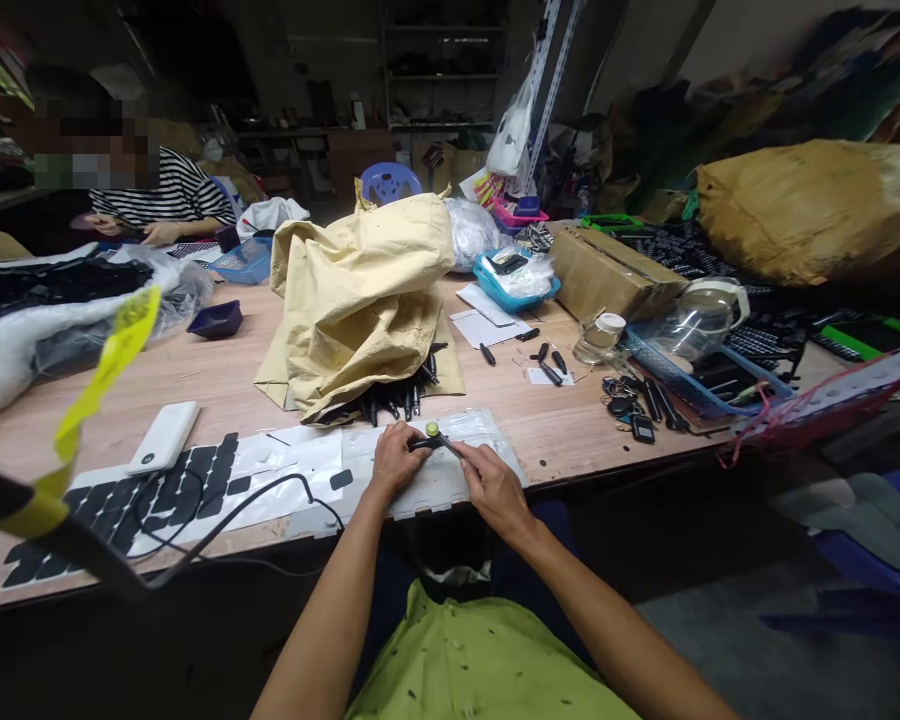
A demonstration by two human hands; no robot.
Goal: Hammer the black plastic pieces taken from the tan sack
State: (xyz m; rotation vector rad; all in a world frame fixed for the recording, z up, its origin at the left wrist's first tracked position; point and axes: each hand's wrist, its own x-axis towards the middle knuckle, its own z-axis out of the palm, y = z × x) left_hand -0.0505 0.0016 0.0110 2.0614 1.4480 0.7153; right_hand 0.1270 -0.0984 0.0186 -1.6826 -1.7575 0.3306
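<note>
My left hand (396, 458) is closed on a slim black piece (421, 442), holding it above a grey board (424, 492) at the table's front edge. Between the fingers of my right hand (493, 488) is a thin metallic tool (448, 443), pointing left to the black piece; its exact kind is too small to tell. A small yellow-green round thing (432, 429) sits where the two meet. Just beyond my hands, several black pieces (397, 402) stick out from under a beige cloth sack (367, 300).
White sheets with black stickers (202, 478), a white power bank (163, 437) and a black cable (270, 487) lie left. Rightward are loose black pieces (550, 373), a glass jar (600, 340), keys (630, 408) and a blue basket (709, 385). Another person (184, 190) sits far left.
</note>
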